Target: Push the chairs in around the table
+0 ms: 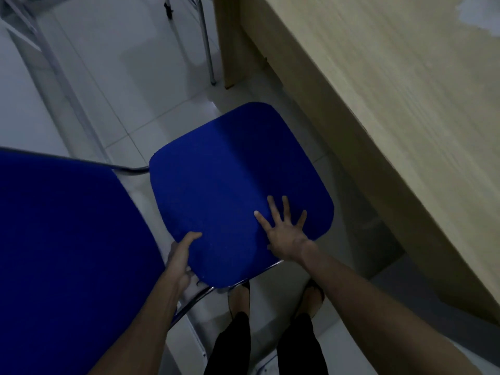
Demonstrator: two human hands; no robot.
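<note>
A chair with a blue fabric seat point(232, 180) and chrome frame stands on the tiled floor just left of the light wooden table point(392, 109). My left hand point(182, 255) grips the seat's near left edge, thumb on top and fingers under it. My right hand point(282, 228) lies flat on the near right part of the seat, fingers spread. The seat's far corner is close to the table's edge. A large blue padded panel point(67, 261), seemingly the chair's backrest, fills the lower left.
Chrome legs of another chair point(208, 44) stand at the top by the table's side panel point(235, 36). My feet point(313, 296) in dark sandals are on the white tiles just behind the seat. A pale metal rail point(54, 69) runs along the floor at upper left.
</note>
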